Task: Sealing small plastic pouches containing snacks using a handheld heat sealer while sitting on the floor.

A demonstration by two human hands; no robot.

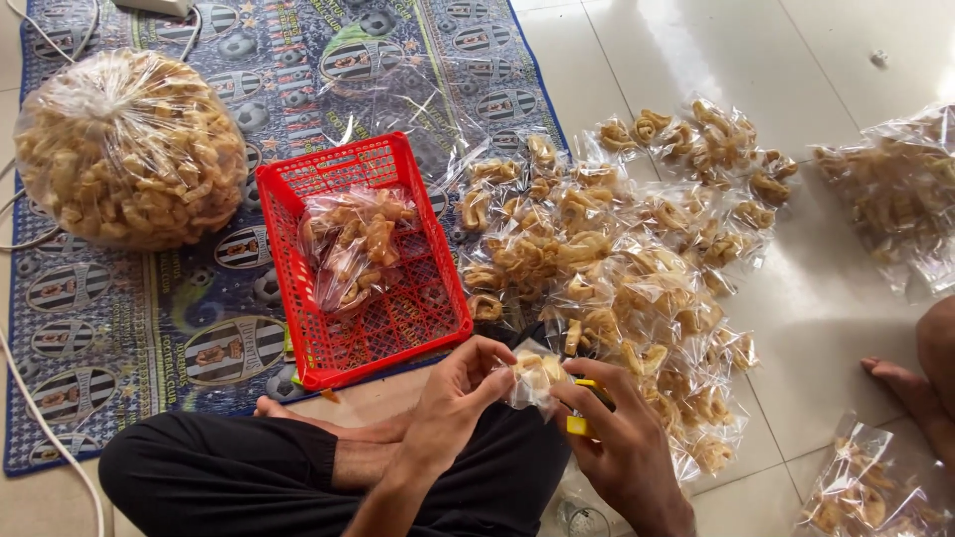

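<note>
Head cam looking down: left hand [460,390] and right hand [609,430] both pinch a small clear plastic packet of curly fried crackers [535,376] over the lap, fingers curled narrow around its top edge; something yellow [577,425] is tucked under the right fingers, can't tell what it is. Just above sits a red plastic lattice basket [398,318] with one crinkly filled bag [353,244] inside; it rests on a blue patterned mat [119,318] printed with round black-and-white badges. Top left, a big round clear sack of the same golden crackers [129,149]. To the right, a glossy heap of small sealed packets [617,268] spreads over white floor tiles [816,308]; another person's bare foot [910,393] pokes in at the right edge.
</note>
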